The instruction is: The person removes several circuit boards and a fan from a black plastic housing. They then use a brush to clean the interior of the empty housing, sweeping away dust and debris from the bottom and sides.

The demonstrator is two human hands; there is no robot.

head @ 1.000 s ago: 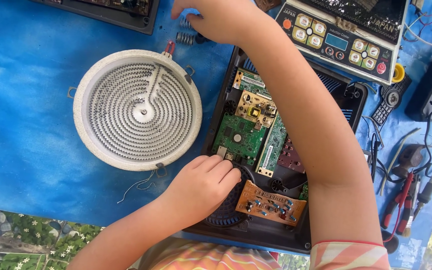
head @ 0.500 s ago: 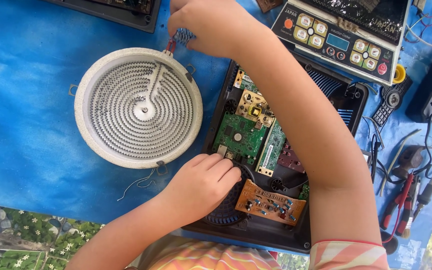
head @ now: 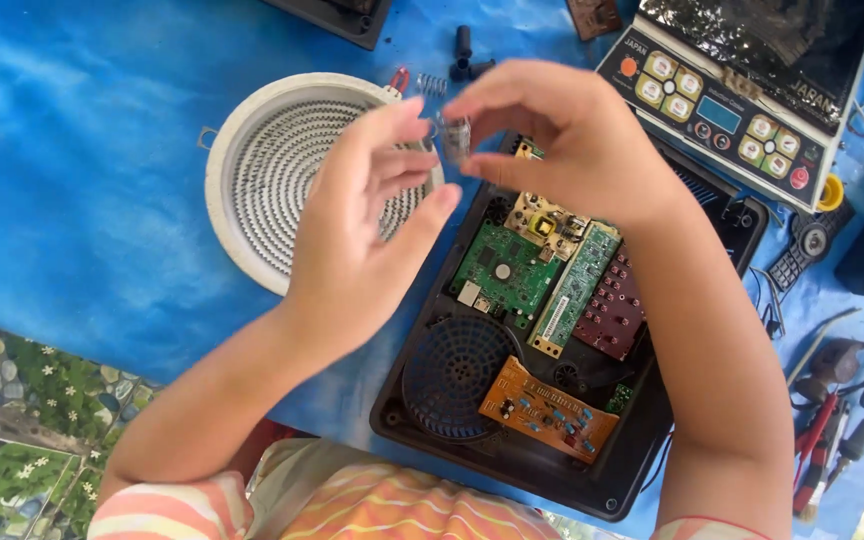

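Both my hands are raised above the table and meet at a small metal coil spring [head: 455,138]. My right hand [head: 562,135] pinches the spring from the right with its fingertips. From the left, the fingertips of my left hand [head: 372,220] close on the same spring. Below them lies an open black cooker base [head: 642,455] with a green circuit board [head: 507,268], an orange board [head: 549,408] and a round fan grille [head: 452,375]. A round white heating coil plate [head: 262,170] lies to the left, partly hidden by my left hand.
Blue cloth [head: 82,150] covers the table. Another spring [head: 433,84] and small black parts [head: 464,50] lie behind the hands. A cooker top with a button panel [head: 722,110] sits at the back right. Pliers and a soldering iron [head: 837,415] lie at the right edge.
My right hand has picked a spring off the cloth and brought it toward me. My left hand left the fan grille and rose to meet it. The view shifted left.
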